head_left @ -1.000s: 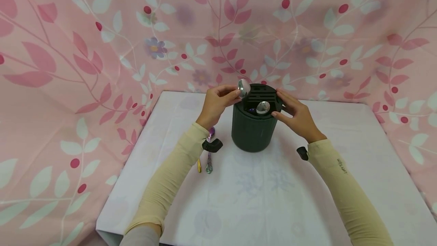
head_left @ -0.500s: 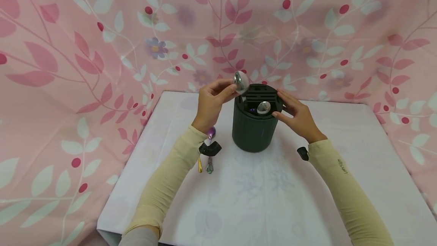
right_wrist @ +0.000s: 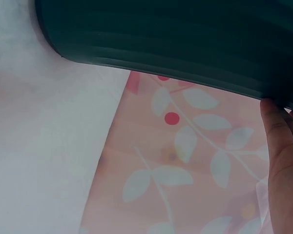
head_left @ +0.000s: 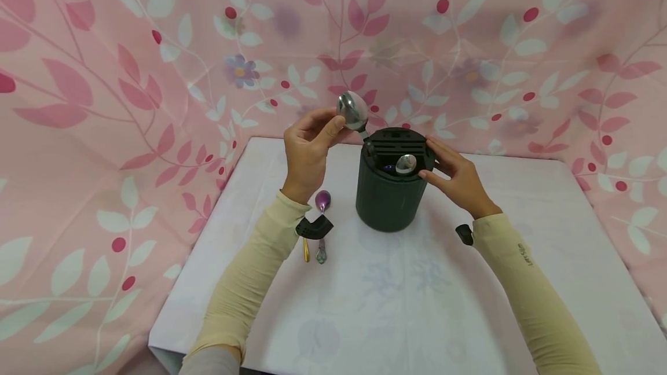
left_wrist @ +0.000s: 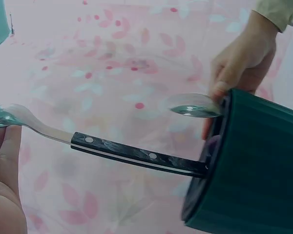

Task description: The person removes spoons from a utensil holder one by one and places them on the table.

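My left hand (head_left: 306, 152) pinches the bowl of a silver spoon (head_left: 353, 110) between thumb and fingers, at the upper left of a dark green utensil holder (head_left: 388, 207). The left wrist view shows the spoon's black riveted handle (left_wrist: 132, 153), its end at the holder's top opening. My right hand (head_left: 460, 181) grips the holder's right rim, thumb in front and fingers farther back. Another silver spoon (head_left: 406, 164) stands in the front opening, bowl up, beside a small purple-blue piece (head_left: 388, 168) that is mostly hidden. The holder stands upright on the table.
Left of the holder, a purple spoon (head_left: 323, 200) with a patterned handle lies on the white-covered table (head_left: 406, 311). Next to it shows a gold handle (head_left: 306, 250), partly hidden by the left arm. A pink floral cloth (head_left: 396, 33) hangs behind the table.
My left hand has moved up and to the left with the spoon, and more of the spoon's neck and handle shows above the holder. My right hand stays on the rim.
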{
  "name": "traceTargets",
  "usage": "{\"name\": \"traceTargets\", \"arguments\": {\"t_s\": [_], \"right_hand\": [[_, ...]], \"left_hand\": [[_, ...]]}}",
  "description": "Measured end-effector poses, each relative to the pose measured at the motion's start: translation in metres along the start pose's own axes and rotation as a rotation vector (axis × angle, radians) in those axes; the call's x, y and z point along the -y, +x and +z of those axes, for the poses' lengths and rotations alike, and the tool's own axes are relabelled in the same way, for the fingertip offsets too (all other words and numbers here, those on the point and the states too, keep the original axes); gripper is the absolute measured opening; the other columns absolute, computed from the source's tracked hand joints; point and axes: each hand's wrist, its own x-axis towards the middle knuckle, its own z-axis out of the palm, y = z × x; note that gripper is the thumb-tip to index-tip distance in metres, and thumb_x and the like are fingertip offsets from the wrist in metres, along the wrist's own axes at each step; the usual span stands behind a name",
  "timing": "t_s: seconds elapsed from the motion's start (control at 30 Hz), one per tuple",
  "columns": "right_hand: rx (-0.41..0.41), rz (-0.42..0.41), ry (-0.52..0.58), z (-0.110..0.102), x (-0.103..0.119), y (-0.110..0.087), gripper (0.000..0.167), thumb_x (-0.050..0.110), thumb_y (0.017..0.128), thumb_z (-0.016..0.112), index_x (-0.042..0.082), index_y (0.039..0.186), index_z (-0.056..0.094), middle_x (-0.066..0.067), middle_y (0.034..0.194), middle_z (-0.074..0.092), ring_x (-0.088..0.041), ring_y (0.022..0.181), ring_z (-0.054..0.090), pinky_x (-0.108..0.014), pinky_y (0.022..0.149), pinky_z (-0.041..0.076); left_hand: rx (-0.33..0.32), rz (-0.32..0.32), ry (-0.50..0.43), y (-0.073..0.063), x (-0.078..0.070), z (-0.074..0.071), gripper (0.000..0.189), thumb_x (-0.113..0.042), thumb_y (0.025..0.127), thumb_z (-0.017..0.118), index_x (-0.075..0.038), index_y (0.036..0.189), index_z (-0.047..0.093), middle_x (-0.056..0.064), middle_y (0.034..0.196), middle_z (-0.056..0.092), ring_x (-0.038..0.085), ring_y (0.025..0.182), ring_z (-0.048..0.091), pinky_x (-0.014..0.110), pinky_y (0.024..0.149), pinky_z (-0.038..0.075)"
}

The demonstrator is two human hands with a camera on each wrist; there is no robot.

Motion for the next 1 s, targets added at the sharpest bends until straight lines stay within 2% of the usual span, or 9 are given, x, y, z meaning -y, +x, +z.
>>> {"name": "traceTargets", "arguments": {"t_s": [0.23,0.47,0.67,0.83,1.0], "right_hand": [[-0.004,0.004,0.010,0.001,0.000,0.000,0.069,0.004,0.087,0.074,0.001,0.147,0.040,-0.017,0.153,0.036,-0.032,0.134,0.043,-0.030,0.102,0.045],[-0.003,-0.001,0.000,0.000,-0.001,0.000,0.070,0.004,0.087,0.074,0.002,0.147,0.039,-0.015,0.153,0.036,-0.031,0.134,0.043,-0.032,0.102,0.045],[-0.007,0.002,-0.003,0.000,-0.001,0.000,0.069,0.006,0.088,0.073,0.002,0.148,0.039,-0.018,0.152,0.035,-0.028,0.135,0.043,-0.028,0.102,0.045],[-0.003,0.009,-0.001,0.000,0.000,-0.001,0.070,0.006,0.088,0.073,0.004,0.148,0.038,-0.014,0.154,0.035,-0.029,0.135,0.043,-0.032,0.102,0.045],[0.002,0.032,-0.007,0.000,0.000,-0.001,0.070,0.010,0.089,0.073,0.009,0.149,0.038,-0.010,0.154,0.035,-0.027,0.135,0.042,-0.032,0.104,0.044]], "left_hand": [[-0.023,0.070,-0.039,0.005,-0.019,-0.006,0.014,0.009,0.089,0.065,0.002,0.100,0.071,0.014,0.095,0.068,0.024,0.088,0.070,0.045,0.084,0.057],[-0.056,0.058,-0.016,0.008,-0.030,-0.021,0.012,0.007,0.088,0.068,0.004,0.099,0.071,0.016,0.094,0.068,0.026,0.087,0.070,0.045,0.083,0.057],[-0.116,-0.012,0.051,0.008,-0.019,-0.042,0.012,0.007,0.089,0.066,0.005,0.099,0.071,0.013,0.093,0.066,0.024,0.088,0.068,0.043,0.084,0.057],[-0.186,-0.096,0.057,0.004,-0.004,-0.063,0.013,0.005,0.086,0.070,0.008,0.099,0.070,0.014,0.094,0.066,0.024,0.087,0.069,0.042,0.084,0.057],[-0.229,-0.142,0.081,0.000,0.010,-0.086,0.017,0.003,0.085,0.073,0.010,0.101,0.069,0.016,0.095,0.066,0.024,0.089,0.069,0.041,0.084,0.057]]}}
